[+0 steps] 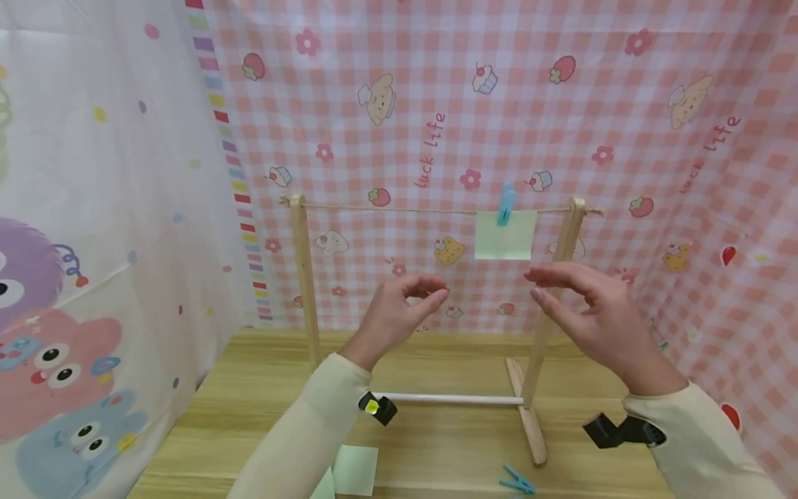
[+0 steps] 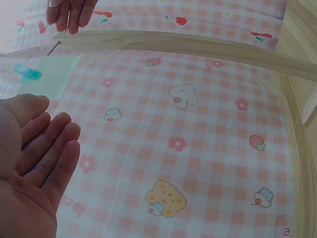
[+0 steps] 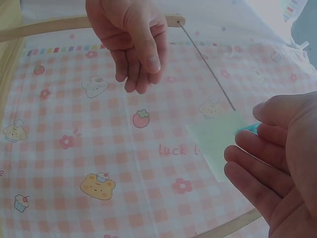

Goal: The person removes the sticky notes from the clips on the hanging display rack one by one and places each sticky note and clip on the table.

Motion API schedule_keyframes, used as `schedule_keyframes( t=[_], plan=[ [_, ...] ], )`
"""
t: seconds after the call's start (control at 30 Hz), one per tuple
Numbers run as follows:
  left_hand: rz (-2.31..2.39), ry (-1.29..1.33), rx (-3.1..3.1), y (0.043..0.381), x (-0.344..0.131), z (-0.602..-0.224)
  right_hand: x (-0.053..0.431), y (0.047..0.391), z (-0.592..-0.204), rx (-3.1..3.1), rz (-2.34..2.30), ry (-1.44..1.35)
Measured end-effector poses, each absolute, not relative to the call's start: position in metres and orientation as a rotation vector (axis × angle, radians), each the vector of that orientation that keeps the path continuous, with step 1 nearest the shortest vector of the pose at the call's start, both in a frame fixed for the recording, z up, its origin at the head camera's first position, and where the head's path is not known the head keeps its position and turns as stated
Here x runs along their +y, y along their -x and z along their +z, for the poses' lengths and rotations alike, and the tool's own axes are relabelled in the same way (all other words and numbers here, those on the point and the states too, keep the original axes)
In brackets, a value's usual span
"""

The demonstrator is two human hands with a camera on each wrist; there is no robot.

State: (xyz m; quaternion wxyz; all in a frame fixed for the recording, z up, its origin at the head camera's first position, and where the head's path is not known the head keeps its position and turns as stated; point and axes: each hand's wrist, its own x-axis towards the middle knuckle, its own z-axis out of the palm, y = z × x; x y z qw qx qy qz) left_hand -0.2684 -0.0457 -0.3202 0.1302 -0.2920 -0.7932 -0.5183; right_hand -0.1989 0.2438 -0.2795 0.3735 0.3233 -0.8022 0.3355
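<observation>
A pale green paper square [image 1: 503, 239] hangs near the right end of a twine line [image 1: 399, 208], pinned by a blue clothespin [image 1: 506, 205]. My left hand [image 1: 399, 308] is raised in front of the wooden rack, left of the paper and apart from it, its fingers loosely bent around nothing. Just below the paper's right side in the head view is my right hand [image 1: 592, 319], also holding nothing, its thumb and fingers apart. The left wrist view shows the left palm [image 2: 34, 158] bare; the right wrist view shows the right fingers [image 3: 262, 168] in front of the clothespin.
The rack has wooden posts [image 1: 305, 277], a white crossbar [image 1: 449, 398] and a wooden foot [image 1: 530, 423] on the wood-grain table [image 1: 461, 443]. Another blue clothespin [image 1: 517, 479] lies at the front. Green paper squares [image 1: 355, 470] lie by the left sleeve. Patterned cloth surrounds the table.
</observation>
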Motion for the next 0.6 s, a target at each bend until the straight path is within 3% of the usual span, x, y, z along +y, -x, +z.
schedule_keyframes(
  t=[0.6],
  plan=[
    [-1.51, 0.818, -2.349, 0.285, -0.031, -0.309, 0.248, 0.206, -0.254, -2.083, 0.85, -0.766]
  ],
)
